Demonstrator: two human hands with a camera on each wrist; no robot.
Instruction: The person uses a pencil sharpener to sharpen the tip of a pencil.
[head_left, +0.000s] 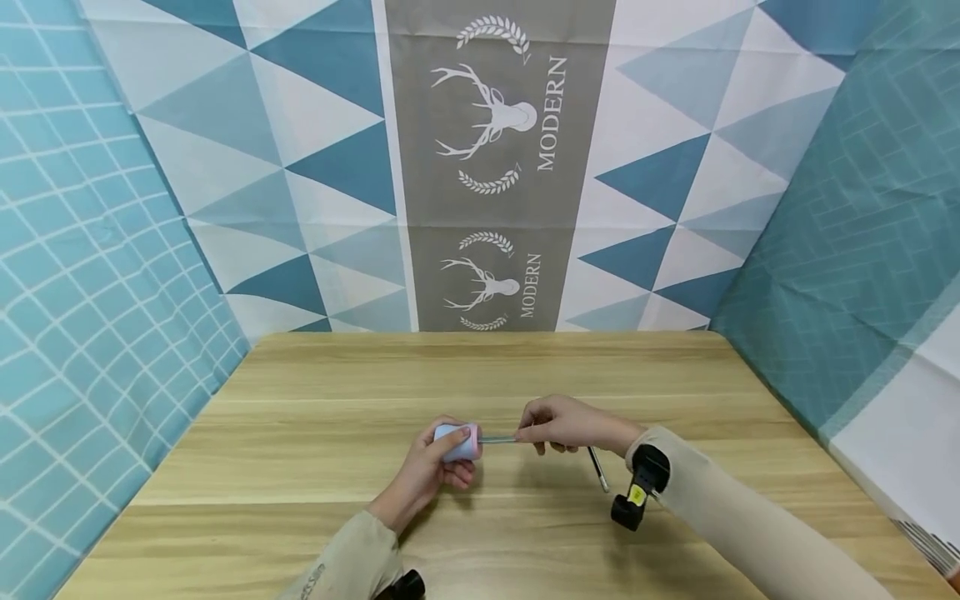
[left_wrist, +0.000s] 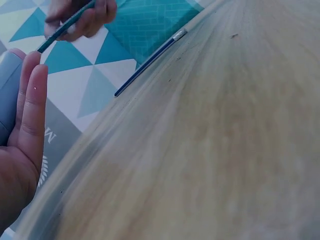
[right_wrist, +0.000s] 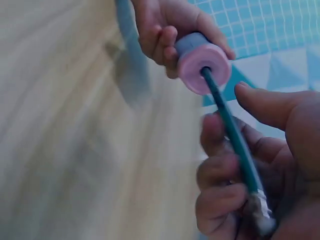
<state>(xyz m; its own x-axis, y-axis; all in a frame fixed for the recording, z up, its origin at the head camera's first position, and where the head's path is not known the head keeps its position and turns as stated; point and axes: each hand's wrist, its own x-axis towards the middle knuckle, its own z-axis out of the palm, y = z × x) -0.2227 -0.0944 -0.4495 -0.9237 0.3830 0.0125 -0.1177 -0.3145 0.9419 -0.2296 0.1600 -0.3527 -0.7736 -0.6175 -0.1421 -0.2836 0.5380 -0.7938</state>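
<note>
Left hand point(head_left: 431, 471) sits just above the wooden table point(head_left: 300, 433), fingers and thumb curled round a small cylinder sharpener point(head_left: 457, 442), blue-grey body with a pink end face pointing toward the other hand. In the right wrist view that pink face point(right_wrist: 204, 67) shows a round hole in its middle, and the green pencil point(right_wrist: 232, 135) goes straight into it.

Right hand point(head_left: 562, 423) is close beside the sharpener, a little right of the table's centre. Its fingers point(right_wrist: 220, 172) are bent and pinch the pencil shaft against the thumb, which stretches out above it; the pencil's metal-capped end pokes out under the palm. In the head view the pencil point(head_left: 497, 439) bridges the short gap between the 2 hands, level with the tabletop.

A 2nd pencil point(head_left: 597, 468), dark with a silvery tip, lies flat on the table just beside the right wrist, touched by neither hand. The left wrist view shows it too point(left_wrist: 147, 62), a blue shaft lying on the wood.

Patterned cloth of blue and white triangles point(head_left: 285, 167) hangs behind the table.
</note>
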